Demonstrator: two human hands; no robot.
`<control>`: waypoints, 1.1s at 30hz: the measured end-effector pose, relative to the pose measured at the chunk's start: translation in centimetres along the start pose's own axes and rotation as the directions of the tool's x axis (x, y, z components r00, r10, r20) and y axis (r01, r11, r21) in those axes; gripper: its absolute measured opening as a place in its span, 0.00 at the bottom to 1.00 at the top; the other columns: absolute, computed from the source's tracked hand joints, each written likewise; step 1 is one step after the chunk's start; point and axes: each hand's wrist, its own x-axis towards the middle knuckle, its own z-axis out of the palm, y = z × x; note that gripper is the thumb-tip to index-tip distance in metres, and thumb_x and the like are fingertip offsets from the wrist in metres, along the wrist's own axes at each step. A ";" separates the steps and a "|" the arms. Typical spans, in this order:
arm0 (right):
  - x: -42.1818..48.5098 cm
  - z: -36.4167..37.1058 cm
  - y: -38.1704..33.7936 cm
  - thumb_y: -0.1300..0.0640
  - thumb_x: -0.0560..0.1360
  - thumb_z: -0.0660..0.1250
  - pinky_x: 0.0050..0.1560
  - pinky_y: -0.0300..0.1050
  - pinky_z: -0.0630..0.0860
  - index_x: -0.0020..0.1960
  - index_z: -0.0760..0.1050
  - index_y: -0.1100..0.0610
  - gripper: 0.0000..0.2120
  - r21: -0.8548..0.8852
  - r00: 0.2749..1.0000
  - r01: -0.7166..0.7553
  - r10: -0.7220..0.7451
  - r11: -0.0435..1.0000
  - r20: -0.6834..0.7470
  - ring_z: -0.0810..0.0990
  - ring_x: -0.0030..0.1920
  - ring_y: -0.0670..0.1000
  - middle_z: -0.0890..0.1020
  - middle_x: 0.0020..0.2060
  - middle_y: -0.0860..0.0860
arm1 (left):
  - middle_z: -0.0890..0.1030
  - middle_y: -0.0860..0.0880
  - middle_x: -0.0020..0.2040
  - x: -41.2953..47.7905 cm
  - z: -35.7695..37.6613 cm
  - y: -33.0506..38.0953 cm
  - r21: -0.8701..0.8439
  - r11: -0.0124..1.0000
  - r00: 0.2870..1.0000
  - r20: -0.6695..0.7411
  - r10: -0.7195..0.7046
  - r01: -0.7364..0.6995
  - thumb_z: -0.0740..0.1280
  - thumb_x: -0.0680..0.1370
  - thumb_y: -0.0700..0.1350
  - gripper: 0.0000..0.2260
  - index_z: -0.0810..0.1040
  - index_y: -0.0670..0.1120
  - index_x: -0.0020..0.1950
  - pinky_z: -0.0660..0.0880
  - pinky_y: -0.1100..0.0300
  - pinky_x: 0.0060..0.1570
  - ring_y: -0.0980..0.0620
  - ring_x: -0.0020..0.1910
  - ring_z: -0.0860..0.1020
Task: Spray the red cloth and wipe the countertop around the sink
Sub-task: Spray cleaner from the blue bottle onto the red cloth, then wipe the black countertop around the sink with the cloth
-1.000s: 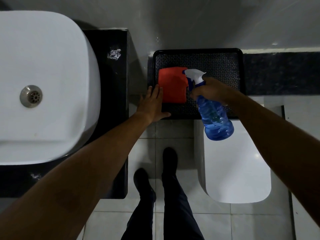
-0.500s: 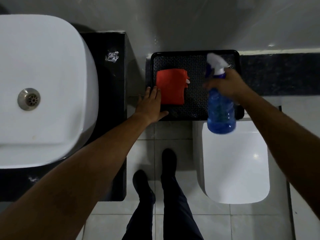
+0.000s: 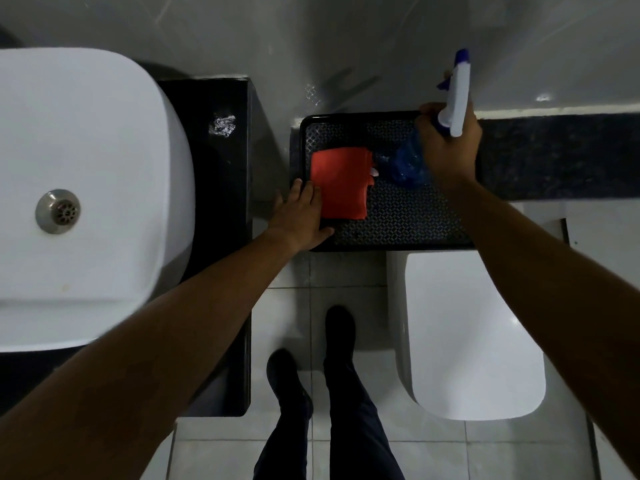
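red cloth (image 3: 341, 183) at tray's (image 3: 398, 233) left edge under flat left hand (image 3: 301, 216), right grip (image 3: 448, 143) clenching spray bottle (image 3: 457, 98)

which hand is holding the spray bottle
The right hand, gripping the spray bottle by its neck above the black tray. The left hand lies flat at the red cloth.

Spray bottle (image 3: 408, 164) body blurred, half-hidden behind right hand (image 3: 448, 143)

Dim bathroom: grey wall (image 3: 346, 36), pale tiled floor (image 3: 433, 452), white toilet (image 3: 474, 341).
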 end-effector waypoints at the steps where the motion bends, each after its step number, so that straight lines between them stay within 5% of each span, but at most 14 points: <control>1: 0.2 0.0 0.0 0.58 0.73 0.69 0.44 0.45 0.80 0.59 0.73 0.62 0.17 0.002 1.000 -0.008 0.008 1.000 -0.011 0.80 0.39 0.45 0.79 0.37 0.45 | 0.52 0.42 0.81 0.0 0.0 0.1 -0.002 1.000 1.000 0.006 -0.001 0.001 0.63 0.77 0.64 0.42 0.50 0.41 0.80 0.52 0.34 0.74 0.41 0.81 0.47; 6: -1.3 -0.8 0.1 0.40 0.67 0.75 0.58 0.46 0.76 0.67 0.65 0.50 0.35 -0.139 0.993 0.005 -0.022 0.990 -0.119 0.76 0.56 0.48 0.76 0.55 0.49 | 0.49 0.42 0.82 -0.3 0.2 0.6 -0.023 1.000 1.000 0.005 -0.013 0.013 0.63 0.77 0.64 0.43 0.48 0.41 0.80 0.53 0.36 0.75 0.40 0.81 0.46; 8: -4.9 -1.2 1.0 0.37 0.69 0.72 0.53 0.54 0.76 0.61 0.67 0.54 0.29 -0.195 0.965 0.003 -0.053 0.981 -0.257 0.75 0.51 0.52 0.74 0.50 0.52 | 0.48 0.42 0.82 -0.4 0.3 0.6 -0.030 0.999 1.000 0.005 -0.010 0.010 0.63 0.77 0.64 0.43 0.47 0.41 0.80 0.52 0.36 0.76 0.40 0.81 0.45; 9: -7.0 -0.9 1.4 0.40 0.72 0.70 0.46 0.58 0.76 0.54 0.69 0.54 0.22 -0.195 0.972 0.030 -0.074 0.980 -0.222 0.75 0.45 0.53 0.74 0.44 0.53 | 0.48 0.42 0.82 -0.4 0.4 0.6 -0.033 0.999 1.000 0.000 -0.007 0.007 0.63 0.77 0.64 0.43 0.47 0.42 0.81 0.52 0.37 0.76 0.41 0.81 0.45; 11: -10.4 0.6 1.9 0.48 0.77 0.66 0.39 0.58 0.75 0.47 0.71 0.55 0.11 -0.298 0.992 0.124 -0.107 0.946 0.072 0.75 0.39 0.53 0.76 0.39 0.55 | 0.47 0.42 0.82 -0.4 0.8 0.6 -0.027 1.000 1.000 -0.008 -0.008 0.008 0.62 0.77 0.64 0.43 0.46 0.41 0.81 0.51 0.37 0.76 0.41 0.81 0.44; 13: -11.0 3.1 2.5 0.55 0.78 0.65 0.44 0.56 0.76 0.51 0.74 0.58 0.07 -0.422 0.935 0.245 -0.098 0.873 0.340 0.76 0.46 0.56 0.78 0.46 0.57 | 0.45 0.42 0.82 -0.3 1.4 0.4 -0.002 1.000 1.000 -0.017 -0.013 0.013 0.60 0.77 0.66 0.44 0.44 0.41 0.81 0.48 0.37 0.77 0.41 0.81 0.42; 17: -7.1 8.3 2.7 0.57 0.77 0.62 0.65 0.61 0.66 0.71 0.62 0.62 0.25 -0.635 0.926 0.236 0.028 0.736 0.376 0.65 0.67 0.66 0.66 0.70 0.64 | 0.39 0.43 0.82 -0.7 2.4 0.1 0.076 0.997 0.998 -0.060 0.005 0.000 0.53 0.76 0.71 0.46 0.40 0.43 0.80 0.43 0.37 0.77 0.42 0.81 0.40; 20: -4.6 10.3 3.2 0.56 0.76 0.61 0.69 0.65 0.57 0.76 0.50 0.61 0.33 -0.732 0.880 0.237 0.178 0.638 0.440 0.53 0.74 0.66 0.55 0.75 0.64 | 0.37 0.44 0.81 -0.8 3.0 -0.2 0.094 0.996 0.998 -0.064 0.010 -0.004 0.51 0.77 0.72 0.45 0.37 0.45 0.80 0.40 0.38 0.77 0.43 0.80 0.37; 24: -1.9 10.9 3.9 0.53 0.70 0.67 0.65 0.66 0.62 0.74 0.55 0.60 0.37 -0.748 0.838 0.271 0.234 0.606 0.493 0.59 0.70 0.67 0.64 0.70 0.63 | 0.37 0.43 0.81 -0.7 3.2 -0.2 0.045 0.999 0.998 -0.064 0.020 -0.017 0.53 0.77 0.71 0.45 0.37 0.45 0.80 0.40 0.41 0.78 0.43 0.80 0.37; 28: -0.2 11.6 3.7 0.51 0.66 0.69 0.62 0.55 0.64 0.60 0.72 0.57 0.24 -0.772 0.780 0.213 0.372 0.598 0.503 0.66 0.64 0.63 0.73 0.62 0.60 | 0.36 0.43 0.81 -0.7 2.6 -0.3 -0.008 1.000 1.000 -0.014 0.011 -0.011 0.55 0.76 0.70 0.46 0.38 0.44 0.80 0.41 0.43 0.78 0.43 0.80 0.37; 31: -0.5 10.9 2.2 0.55 0.63 0.73 0.49 0.47 0.71 0.57 0.73 0.52 0.23 -0.677 0.772 0.079 0.384 0.732 0.506 0.70 0.58 0.60 0.73 0.58 0.59 | 0.38 0.42 0.81 -1.1 0.8 0.1 -0.032 0.999 0.999 0.052 -0.003 0.004 0.57 0.77 0.68 0.44 0.42 0.44 0.81 0.42 0.42 0.78 0.42 0.80 0.38; 33: -1.0 10.3 0.2 0.59 0.64 0.72 0.36 0.41 0.72 0.52 0.72 0.51 0.19 -0.538 0.783 -0.001 0.336 0.843 0.524 0.77 0.45 0.54 0.78 0.51 0.58 | 0.42 0.42 0.82 -2.0 -1.1 0.4 0.003 1.000 0.999 0.034 -0.015 0.015 0.58 0.78 0.66 0.42 0.46 0.43 0.81 0.42 0.41 0.78 0.43 0.81 0.40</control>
